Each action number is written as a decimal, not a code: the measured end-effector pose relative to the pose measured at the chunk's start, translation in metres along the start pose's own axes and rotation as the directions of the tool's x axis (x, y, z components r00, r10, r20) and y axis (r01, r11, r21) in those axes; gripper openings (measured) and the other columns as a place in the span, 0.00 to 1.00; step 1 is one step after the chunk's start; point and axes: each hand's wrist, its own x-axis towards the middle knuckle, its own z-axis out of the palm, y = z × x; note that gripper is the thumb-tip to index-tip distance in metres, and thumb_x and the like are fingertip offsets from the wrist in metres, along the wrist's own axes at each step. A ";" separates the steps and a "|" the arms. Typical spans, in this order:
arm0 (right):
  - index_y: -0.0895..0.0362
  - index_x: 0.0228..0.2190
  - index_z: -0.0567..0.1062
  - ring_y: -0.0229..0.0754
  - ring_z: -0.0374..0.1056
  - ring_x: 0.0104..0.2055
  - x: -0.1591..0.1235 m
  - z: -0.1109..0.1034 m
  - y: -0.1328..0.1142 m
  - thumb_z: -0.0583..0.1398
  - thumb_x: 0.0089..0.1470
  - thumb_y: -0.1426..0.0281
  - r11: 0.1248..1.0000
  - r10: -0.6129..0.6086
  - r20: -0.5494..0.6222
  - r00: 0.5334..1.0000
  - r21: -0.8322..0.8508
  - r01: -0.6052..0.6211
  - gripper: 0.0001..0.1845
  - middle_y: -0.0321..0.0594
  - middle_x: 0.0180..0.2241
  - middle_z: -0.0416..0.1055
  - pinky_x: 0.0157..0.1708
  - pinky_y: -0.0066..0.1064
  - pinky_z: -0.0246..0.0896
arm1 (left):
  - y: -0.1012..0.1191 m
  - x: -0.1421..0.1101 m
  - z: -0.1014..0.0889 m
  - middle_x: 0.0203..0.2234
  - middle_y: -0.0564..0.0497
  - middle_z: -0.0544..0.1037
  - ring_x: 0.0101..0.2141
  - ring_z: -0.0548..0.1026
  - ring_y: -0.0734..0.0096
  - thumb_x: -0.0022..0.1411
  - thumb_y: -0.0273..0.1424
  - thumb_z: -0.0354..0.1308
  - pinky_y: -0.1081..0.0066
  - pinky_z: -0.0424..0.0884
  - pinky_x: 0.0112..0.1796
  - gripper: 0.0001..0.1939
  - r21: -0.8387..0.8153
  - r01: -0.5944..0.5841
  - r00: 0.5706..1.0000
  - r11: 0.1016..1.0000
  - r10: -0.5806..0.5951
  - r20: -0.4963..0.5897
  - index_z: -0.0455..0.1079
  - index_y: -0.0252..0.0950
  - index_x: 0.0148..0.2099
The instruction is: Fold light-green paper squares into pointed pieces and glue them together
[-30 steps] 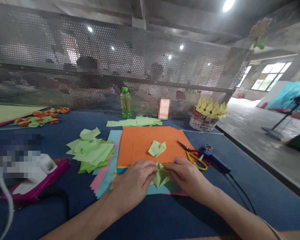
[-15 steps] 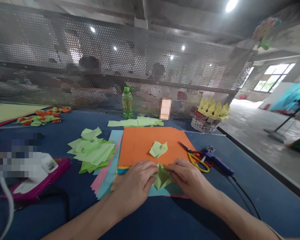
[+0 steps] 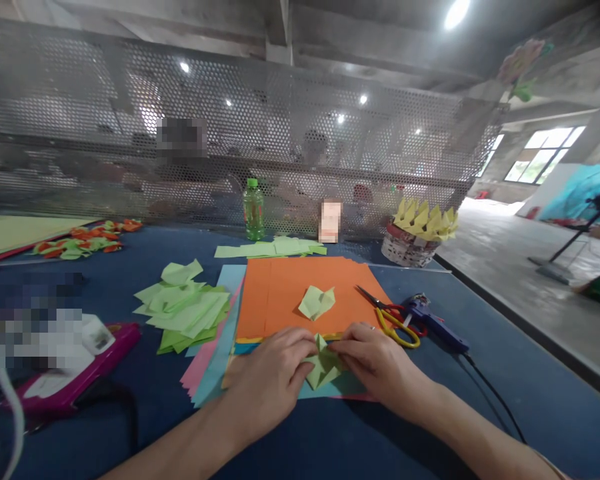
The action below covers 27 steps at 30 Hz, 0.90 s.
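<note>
Between my two hands is a small light-green piece of folded paper (image 3: 324,368), its creased point toward me. My left hand (image 3: 283,363) pinches its left side, and my right hand (image 3: 373,360) pinches the right side, fingers bent; parts of the fingertips are hidden. Just beyond them, a second folded light-green paper (image 3: 317,303) lies on a stack of orange paper (image 3: 280,287). Blue and pink sheets (image 3: 215,360) stick out from under the stack. To the left rests a loose pile of green paper squares (image 3: 185,303).
Right of the stack lie yellow-and-red-handled scissors (image 3: 397,330) and a blue glue gun (image 3: 437,323) with its cord. Behind stand a green bottle (image 3: 253,210) and a basket of yellow folded pieces (image 3: 414,243). A magenta power strip (image 3: 80,380) is at left.
Both hands keep their hold on the folded paper, which looks slightly flatter and more lowered. The view has tilted up a little; other things lie as before.
</note>
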 end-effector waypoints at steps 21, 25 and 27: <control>0.50 0.56 0.71 0.42 0.69 0.45 0.008 -0.005 -0.003 0.51 0.62 0.81 0.997 -0.081 0.030 0.996 -0.017 0.082 0.25 0.43 0.44 0.71 0.40 0.29 0.65 | -0.005 -0.001 0.003 0.50 0.51 0.76 0.46 0.76 0.62 0.66 0.22 0.54 0.66 0.72 0.45 0.15 0.022 -0.009 1.000 1.000 0.009 0.016 0.68 0.43 0.52; 0.50 0.54 0.71 0.42 0.69 0.46 0.011 -0.003 0.001 0.51 0.61 0.83 0.994 -0.111 0.048 0.993 -0.018 0.112 0.25 0.43 0.45 0.70 0.43 0.29 0.65 | -0.004 0.000 0.002 0.52 0.51 0.75 0.48 0.75 0.61 0.65 0.22 0.55 0.65 0.71 0.48 0.18 0.031 0.004 1.000 1.000 -0.004 0.012 0.66 0.43 0.55; 0.51 0.51 0.71 0.42 0.68 0.47 0.011 -0.003 0.004 0.51 0.59 0.84 0.995 -0.098 0.046 0.994 0.016 0.098 0.24 0.42 0.44 0.70 0.45 0.30 0.64 | -0.001 0.000 0.000 0.52 0.51 0.75 0.48 0.75 0.60 0.65 0.22 0.55 0.64 0.71 0.48 0.18 0.036 0.036 0.999 0.999 -0.037 0.021 0.66 0.43 0.55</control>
